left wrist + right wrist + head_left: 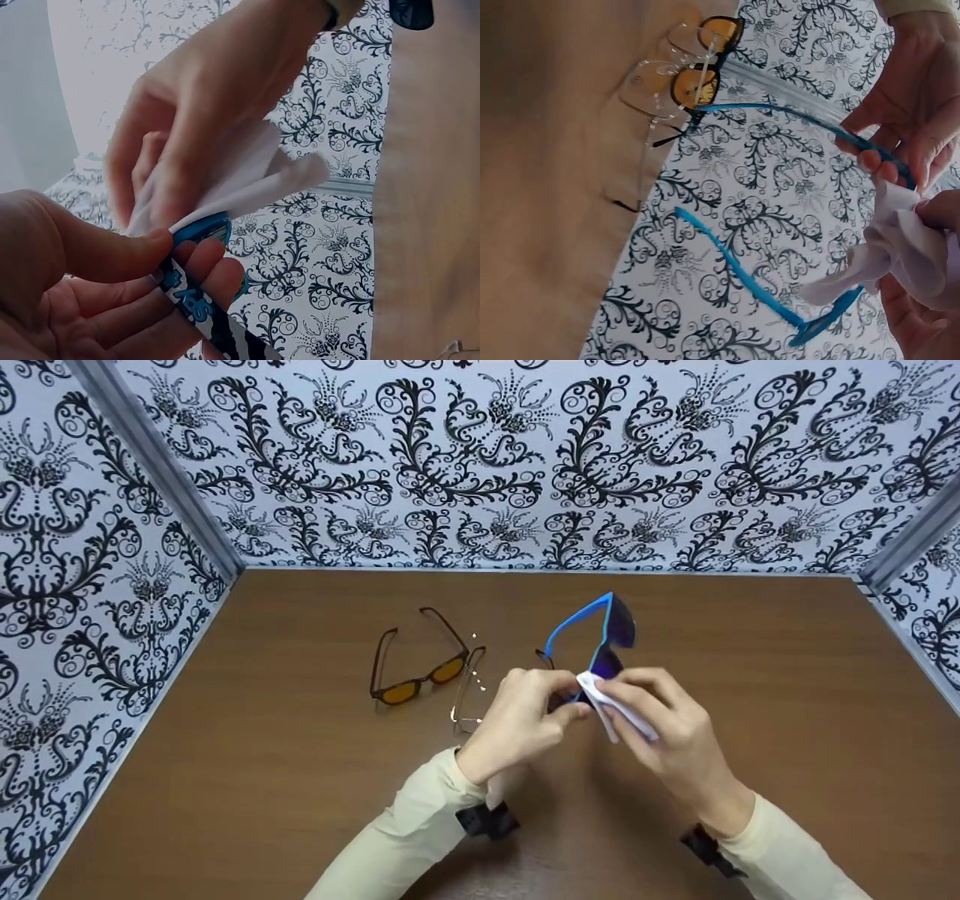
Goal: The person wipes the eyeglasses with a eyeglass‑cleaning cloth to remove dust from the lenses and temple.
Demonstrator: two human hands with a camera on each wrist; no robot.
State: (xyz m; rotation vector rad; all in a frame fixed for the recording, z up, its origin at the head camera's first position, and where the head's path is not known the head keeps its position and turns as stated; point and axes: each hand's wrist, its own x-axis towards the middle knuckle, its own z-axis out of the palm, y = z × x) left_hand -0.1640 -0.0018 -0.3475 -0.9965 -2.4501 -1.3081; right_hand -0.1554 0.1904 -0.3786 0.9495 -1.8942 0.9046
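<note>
Blue sunglasses [621,622] with dark lenses are held up over the table, temples unfolded. My left hand [529,720] pinches them near a hinge, thumb against fingers; in the left wrist view the temple [196,307] beside it shows a black, white and blue pattern. My right hand [667,727] grips a folded white cloth [600,701] against the frame, close to the left fingertips. The cloth [904,247] hangs in loose folds in the right wrist view and hides part of the sunglasses there.
On the brown table [262,795], glasses with orange lenses [420,682] lie left of the hands. Clear thin-framed glasses [463,724] sit beside them, partly hidden behind the left hand. Patterned walls [480,465] enclose the back and sides.
</note>
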